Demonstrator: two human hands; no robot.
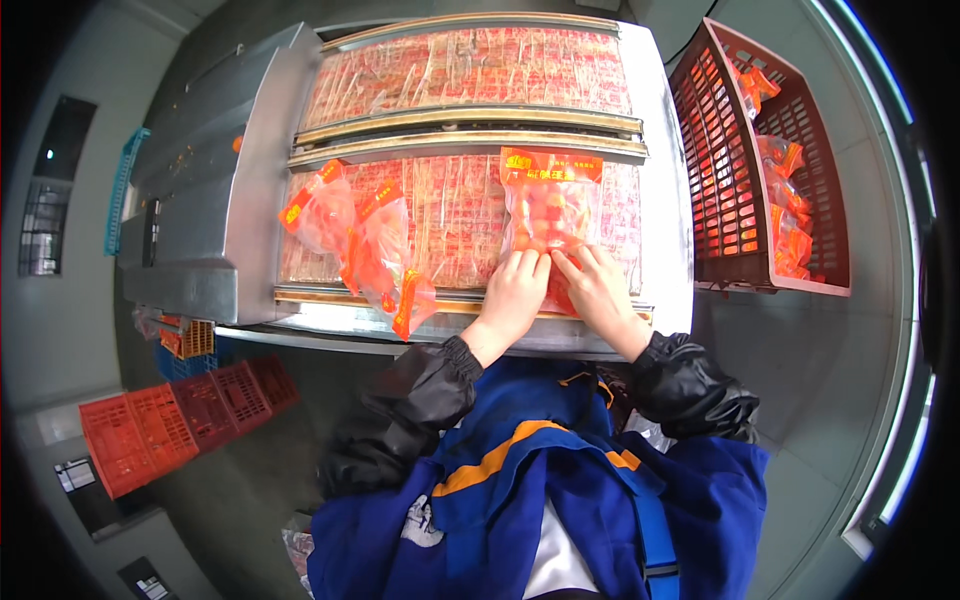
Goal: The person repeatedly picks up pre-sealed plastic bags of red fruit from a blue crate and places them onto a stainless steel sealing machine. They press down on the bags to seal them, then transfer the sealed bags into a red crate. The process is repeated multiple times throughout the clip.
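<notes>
Left hand (516, 290) and right hand (597, 290) pinch the near end of the bag (552, 207) lying ahead

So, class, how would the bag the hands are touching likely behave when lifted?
The bag may sag, as it looks creased and see-through. The round orange pieces inside might shift, since they look separate. Its shine suggests possible slipperiness.

Passage between left pouches (375, 240) and right pouch (553, 205); rail (470, 142) behind, crate (812, 285) rightward.
</notes>
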